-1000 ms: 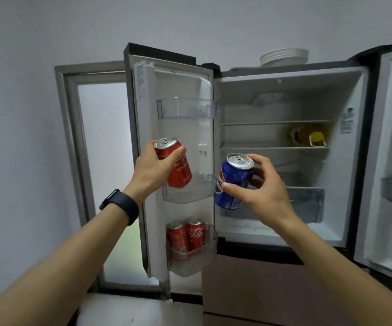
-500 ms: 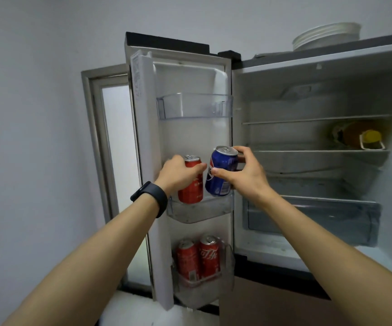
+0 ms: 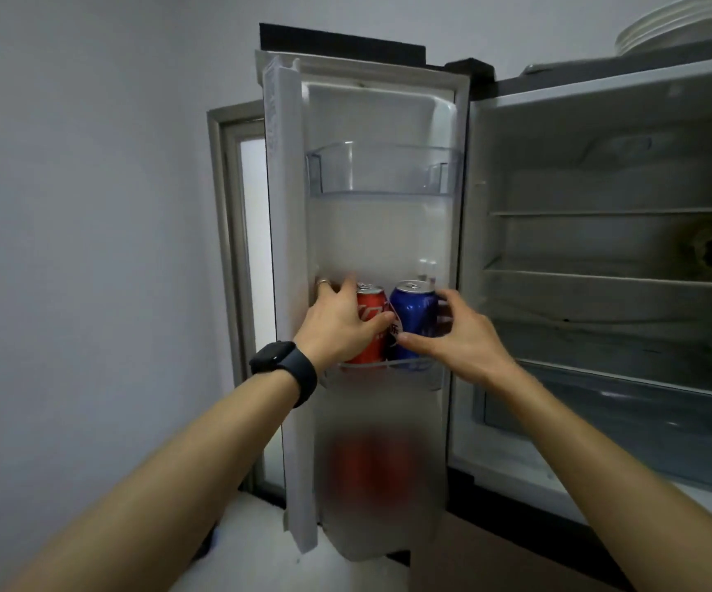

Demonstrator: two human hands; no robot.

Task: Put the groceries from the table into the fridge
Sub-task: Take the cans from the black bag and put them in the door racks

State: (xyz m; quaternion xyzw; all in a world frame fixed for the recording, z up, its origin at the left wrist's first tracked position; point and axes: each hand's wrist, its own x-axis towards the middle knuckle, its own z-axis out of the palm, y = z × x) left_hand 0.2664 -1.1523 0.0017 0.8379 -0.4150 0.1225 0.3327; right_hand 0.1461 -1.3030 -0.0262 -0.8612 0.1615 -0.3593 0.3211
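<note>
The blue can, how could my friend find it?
Look at the open fridge door on the left. On its middle shelf two cans stand side by side. The blue can is the right one, gripped by the right hand; its neighbour is a red can.

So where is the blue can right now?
Mid-frame in the head view, the blue can sits in the middle door bin, right of the red can, gripped by the right hand.

blurred red shapes [image 3: 369, 465] below
</note>
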